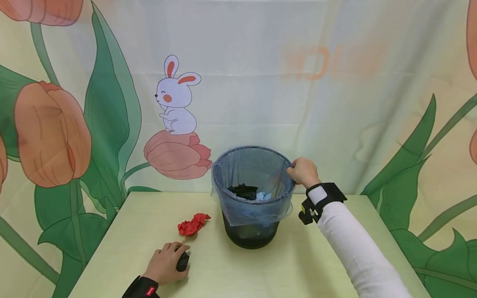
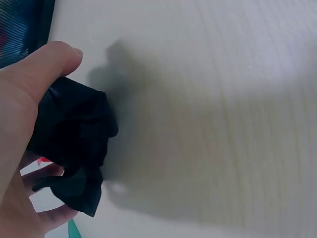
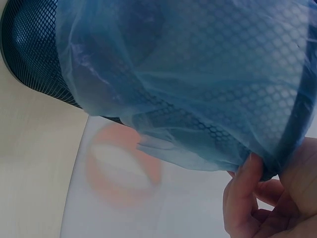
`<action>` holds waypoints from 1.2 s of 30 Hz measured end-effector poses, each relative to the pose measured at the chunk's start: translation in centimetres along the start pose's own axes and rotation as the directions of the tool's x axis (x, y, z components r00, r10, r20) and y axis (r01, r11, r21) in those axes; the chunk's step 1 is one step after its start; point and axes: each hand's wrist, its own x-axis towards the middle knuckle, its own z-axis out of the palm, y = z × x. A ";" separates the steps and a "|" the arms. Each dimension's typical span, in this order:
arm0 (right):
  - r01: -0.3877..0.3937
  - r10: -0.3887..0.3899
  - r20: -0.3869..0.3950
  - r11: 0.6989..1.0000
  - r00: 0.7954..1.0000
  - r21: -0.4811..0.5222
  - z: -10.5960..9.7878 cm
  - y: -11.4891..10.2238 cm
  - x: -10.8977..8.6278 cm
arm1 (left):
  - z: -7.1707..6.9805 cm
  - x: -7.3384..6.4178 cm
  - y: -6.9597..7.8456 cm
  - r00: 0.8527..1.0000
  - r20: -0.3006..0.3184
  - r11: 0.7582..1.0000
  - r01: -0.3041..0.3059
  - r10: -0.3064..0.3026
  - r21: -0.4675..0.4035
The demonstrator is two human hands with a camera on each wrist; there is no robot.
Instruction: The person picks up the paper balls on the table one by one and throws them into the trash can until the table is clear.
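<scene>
A black mesh wastebasket (image 1: pixel 250 236) stands on the table, lined with a translucent blue bag (image 1: pixel 246 213) folded over its rim. Inside lie a crumpled black piece (image 1: pixel 244 191) and a light blue one (image 1: pixel 263 196). My right hand (image 1: pixel 303 171) pinches the rim and liner at the right side, as the right wrist view also shows at the fingers (image 3: pixel 245 186). At the front left, my left hand (image 1: pixel 167 263) holds a crumpled black paper-like piece (image 2: pixel 74 134) between thumb and fingers, close to the tabletop. Crumpled red paper (image 1: pixel 193 224) lies just beyond that hand, left of the basket.
The pale wooden table (image 1: pixel 298 265) ends at a hanging backdrop (image 1: pixel 261 82) printed with tulips and a rabbit. The basket stands near the table's middle, toward the backdrop. A strapped wrist device (image 1: pixel 323 200) sits on the right forearm.
</scene>
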 end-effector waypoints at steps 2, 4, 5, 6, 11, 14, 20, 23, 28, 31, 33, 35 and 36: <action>-0.003 0.003 0.000 1.000 1.000 0.001 0.0 0.0 0.1 | 0.3 0.1 -0.1 1.000 0.007 1.000 0.015 -0.015 0.005; 0.000 0.000 0.000 1.000 1.000 0.001 0.0 0.0 0.2 | 0.4 0.1 -0.2 0.999 0.013 0.999 0.033 -0.033 0.001; 0.000 0.000 0.000 1.000 1.000 0.002 0.0 0.0 0.2 | 0.4 0.1 -0.2 0.999 0.017 0.999 0.041 -0.041 0.001; 0.002 -0.002 0.000 1.000 1.000 0.003 0.0 0.0 0.2 | 0.4 0.1 -0.2 0.999 0.022 0.999 0.049 -0.049 0.001; 0.009 -0.009 -0.003 1.000 1.000 0.003 0.0 0.0 0.2 | 0.1 0.1 -0.2 0.996 0.051 0.997 0.073 -0.073 -0.003; 0.012 -0.012 -0.006 1.000 1.000 0.000 0.0 0.0 0.2 | 0.0 0.2 -0.1 0.994 0.067 0.997 0.082 -0.081 -0.006; 0.013 -0.013 -0.011 1.000 1.000 0.003 0.0 0.1 0.3 | 0.1 0.4 -0.2 0.991 0.089 0.994 0.105 -0.103 -0.010; 0.013 -0.013 -0.014 1.000 1.000 0.003 0.1 0.1 0.3 | 0.2 0.4 -0.2 0.991 0.088 0.995 0.099 -0.098 -0.015; 0.021 -0.021 -0.014 1.000 1.000 0.005 0.2 0.2 0.4 | 0.0 0.3 0.0 0.992 0.091 0.995 0.089 -0.085 -0.040; 0.025 -0.025 -0.014 1.000 1.000 0.007 0.2 0.3 0.4 | 0.0 0.3 0.0 0.993 0.089 0.995 0.084 -0.079 -0.050; 0.025 -0.025 -0.013 1.000 1.000 0.005 0.1 0.3 0.4 | -0.1 0.4 0.1 0.994 0.082 0.995 0.080 -0.075 -0.056; 0.022 -0.022 -0.009 1.000 1.000 0.006 0.1 0.3 0.4 | -0.2 0.4 0.1 0.994 0.074 0.995 0.082 -0.078 -0.056; 0.020 -0.020 -0.007 1.000 1.000 0.006 0.1 0.3 0.4 | -0.3 0.5 0.1 0.995 0.069 0.995 0.081 -0.077 -0.058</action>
